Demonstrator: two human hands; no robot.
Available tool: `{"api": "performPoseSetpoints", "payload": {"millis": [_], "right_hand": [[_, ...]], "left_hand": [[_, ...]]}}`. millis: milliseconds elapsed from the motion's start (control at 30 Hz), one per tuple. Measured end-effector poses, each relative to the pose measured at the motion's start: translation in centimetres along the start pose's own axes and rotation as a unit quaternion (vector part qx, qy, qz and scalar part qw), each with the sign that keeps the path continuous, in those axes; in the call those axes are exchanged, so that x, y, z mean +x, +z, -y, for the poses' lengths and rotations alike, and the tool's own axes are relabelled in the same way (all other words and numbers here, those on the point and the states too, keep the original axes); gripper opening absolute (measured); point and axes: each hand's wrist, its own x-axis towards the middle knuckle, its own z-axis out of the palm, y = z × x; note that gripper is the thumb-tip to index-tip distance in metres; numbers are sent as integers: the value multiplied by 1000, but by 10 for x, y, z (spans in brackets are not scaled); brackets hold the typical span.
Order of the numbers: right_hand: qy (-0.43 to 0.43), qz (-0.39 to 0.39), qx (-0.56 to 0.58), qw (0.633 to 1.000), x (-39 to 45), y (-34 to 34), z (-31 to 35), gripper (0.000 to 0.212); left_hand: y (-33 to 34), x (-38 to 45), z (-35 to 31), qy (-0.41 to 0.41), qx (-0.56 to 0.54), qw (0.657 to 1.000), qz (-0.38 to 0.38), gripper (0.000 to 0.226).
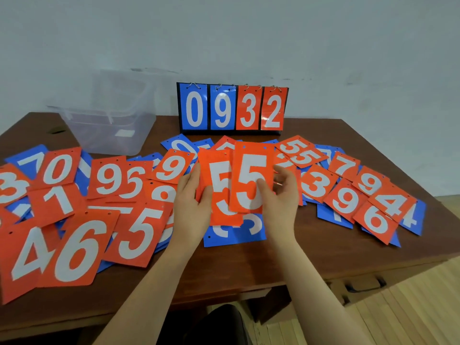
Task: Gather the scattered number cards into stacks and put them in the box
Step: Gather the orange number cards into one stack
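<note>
The person is making a stack of red 5 cards. The left hand [193, 195] holds a red 5 card [219, 192] from below, thumb curled on its face. The right hand [282, 189] pinches another red 5 [250, 180] and lays it partly over the first. Next, the edges need lining up. Many cards [139, 235] lie all over the table [311, 255]. The clear box [109, 125] sits open at the back left, with free air above the cards to reach it
</note>
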Motion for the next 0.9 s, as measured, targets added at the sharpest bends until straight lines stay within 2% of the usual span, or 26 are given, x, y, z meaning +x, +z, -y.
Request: {"api": "performPoseSetpoints", "payload": {"millis": [167, 267, 333, 433, 567, 667, 800, 900], "right_hand": [[-47, 77, -57, 994, -9, 32, -14, 30], [-31, 68, -124, 990, 8, 35, -27, 26], [-12, 57, -217, 975, 25, 33, -37, 36], [-3, 82, -370, 925, 48, 33, -47, 60], [3, 128, -449, 884, 81, 39, -54, 86], [23, 174, -487, 855, 94, 40, -60, 93], [1, 157, -470, 868, 95, 38, -59, 85], [-41, 88, -335, 937, 90, 33, -53, 50]], "left_hand": [[0, 2, 7, -28, -41, 999, 2, 58], [-7, 8, 21, -32, -11, 999, -30, 58], [-12, 15, 29, -36, -10, 998, -43, 58], [-15, 26, 36, -47, 1, 998, -42, 58], [-13, 37, 38, -47, 9, 998, -35, 58], [-11, 44, 39, -45, 3, 999, -27, 56], [-12, 49, 41, -39, 20, 999, -23, 56], [-17, 49, 42, -22, 43, 998, -32, 55]]}}
